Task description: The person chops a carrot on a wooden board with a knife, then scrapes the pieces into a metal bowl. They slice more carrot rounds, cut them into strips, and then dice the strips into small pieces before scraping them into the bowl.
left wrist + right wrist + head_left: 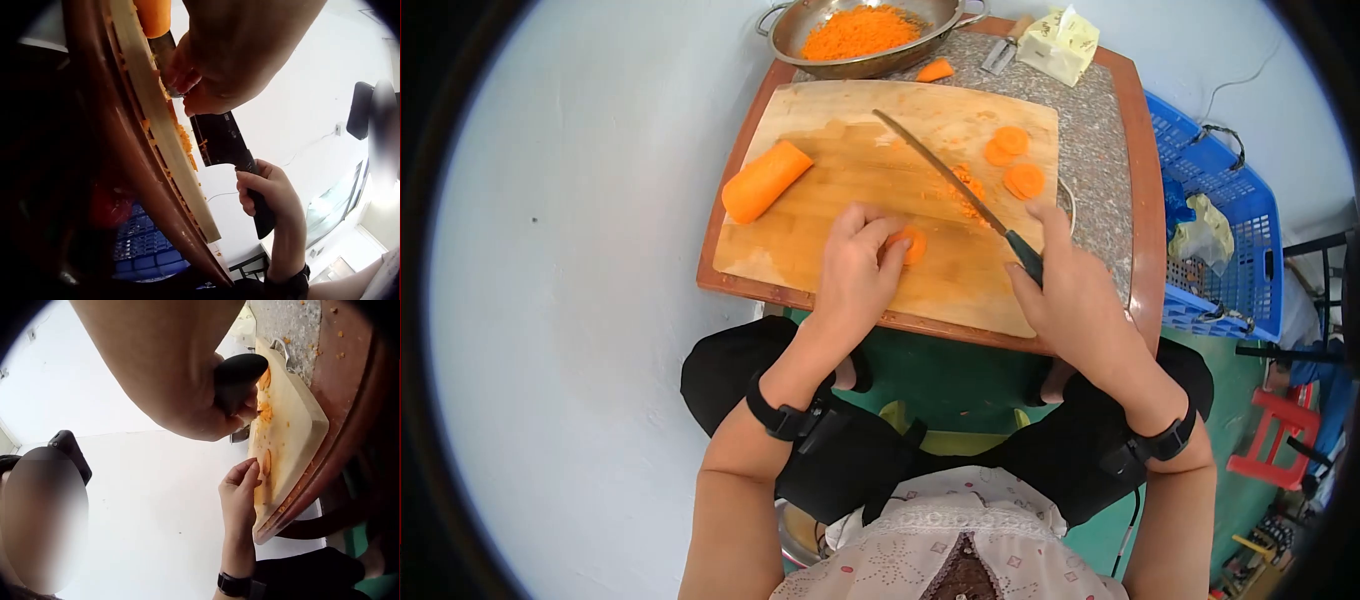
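My left hand [858, 265] is low over the wooden cutting board [840, 255], its thumb and fingertips pinching the near-left edge of a round carrot slice [913, 246]. In my right hand [1080, 305] is a kitchen knife [945, 172], gripped by its dark green handle, the index finger extended along it. The blade slants away to the upper left over the board, apart from that slice. The left wrist view shows the knife's broad dark blade [219, 139] behind the left hand. A thick piece of peeled carrot [765, 183] lies at the board's left side.
Several carrot slices [1025, 181] and finely cut carrot bits [967, 190] lie on the board's right half. Behind it stand a metal pan [840, 68] of shredded carrot, a carrot end [935, 70], a peeler-like tool [1000, 56] and a tissue pack [1060, 45]. A blue basket [1250, 220] stands right.
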{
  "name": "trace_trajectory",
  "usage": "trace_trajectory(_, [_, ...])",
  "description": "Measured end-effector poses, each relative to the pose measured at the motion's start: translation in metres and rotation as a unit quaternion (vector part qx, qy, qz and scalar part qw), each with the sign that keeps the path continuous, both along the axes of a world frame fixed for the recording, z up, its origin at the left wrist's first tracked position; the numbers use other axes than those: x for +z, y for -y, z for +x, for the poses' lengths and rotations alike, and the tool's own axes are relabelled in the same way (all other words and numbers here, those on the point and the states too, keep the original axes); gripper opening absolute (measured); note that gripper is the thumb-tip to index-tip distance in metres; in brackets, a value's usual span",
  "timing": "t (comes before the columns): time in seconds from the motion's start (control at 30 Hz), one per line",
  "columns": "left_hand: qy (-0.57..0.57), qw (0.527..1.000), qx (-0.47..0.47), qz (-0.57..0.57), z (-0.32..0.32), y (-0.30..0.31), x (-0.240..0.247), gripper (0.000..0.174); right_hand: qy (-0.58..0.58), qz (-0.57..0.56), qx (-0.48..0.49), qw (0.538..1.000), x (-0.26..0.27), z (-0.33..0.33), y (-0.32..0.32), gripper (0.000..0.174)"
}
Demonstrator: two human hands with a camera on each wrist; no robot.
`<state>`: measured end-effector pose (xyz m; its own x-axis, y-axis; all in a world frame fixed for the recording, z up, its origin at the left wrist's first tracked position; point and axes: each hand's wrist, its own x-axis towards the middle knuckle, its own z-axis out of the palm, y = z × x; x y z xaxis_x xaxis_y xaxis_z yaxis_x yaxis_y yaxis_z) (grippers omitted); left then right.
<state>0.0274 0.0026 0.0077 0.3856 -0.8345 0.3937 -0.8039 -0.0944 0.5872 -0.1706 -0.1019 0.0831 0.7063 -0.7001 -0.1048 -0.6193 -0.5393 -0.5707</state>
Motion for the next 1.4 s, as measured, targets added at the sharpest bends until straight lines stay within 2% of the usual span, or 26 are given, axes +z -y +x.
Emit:
trace_trajectory(0.13, [0.088,0.995,-0.049,0.010,-0.005,-0.015,0.014,0.023,0.049,-0.024,0.027,0.998,-0.002,-0.005,0.004,0.026])
trace_trajectory(0.2, [0.085,0.995,-0.053,-0.001,-0.009,-0.014,0.007,0.024,0.105,-0.044,0.049,0.992,0.001,-0.006,0.001,0.021])
trace_trajectory(0.3, [0.080,0.995,-0.057,-0.001,-0.015,-0.012,0.004,0.026,0.097,-0.137,0.093,0.981,-0.002,0.001,-0.003,0.020])
trace_trajectory(0.4, [0.088,0.994,-0.057,0.024,-0.020,-0.012,0.006,0.026,0.000,-0.130,0.120,0.984,-0.010,-0.002,-0.011,0.018])
trace_trajectory(0.53, [0.117,0.992,-0.049,0.008,-0.027,-0.009,0.004,0.023,-0.034,-0.174,0.158,0.971,-0.012,-0.008,-0.014,0.020])
trace_trajectory(0.63, [0.146,0.987,-0.064,-0.003,-0.025,-0.006,0.001,0.019,-0.004,-0.181,0.168,0.969,-0.014,-0.011,-0.016,0.022])
trace_trajectory(0.77, [0.152,0.984,-0.089,0.005,-0.024,-0.005,0.005,0.018,-0.025,-0.200,0.170,0.965,-0.016,-0.014,-0.021,0.024])
trace_trajectory(0.93, [0.153,0.984,-0.089,0.025,-0.028,-0.006,0.004,0.023,-0.028,-0.175,0.184,0.967,-0.013,-0.023,-0.016,0.027])
trace_trajectory(1.13, [0.173,0.978,-0.113,0.039,-0.026,-0.008,0.000,0.029,-0.037,-0.181,0.183,0.966,-0.011,-0.023,-0.014,0.019])
trace_trajectory(1.23, [0.071,0.989,-0.089,0.095,-0.025,-0.007,0.021,0.031,-0.007,-0.145,0.136,0.980,-0.008,-0.020,-0.007,0.017])
trace_trajectory(1.33, [-0.054,0.989,-0.084,0.113,-0.018,-0.009,0.024,0.026,0.029,-0.081,0.086,0.993,-0.002,-0.019,0.001,0.018])
trace_trajectory(1.4, [-0.041,0.989,-0.069,0.127,-0.019,-0.010,0.019,0.025,0.035,-0.073,0.093,0.992,-0.003,-0.018,0.001,0.018])
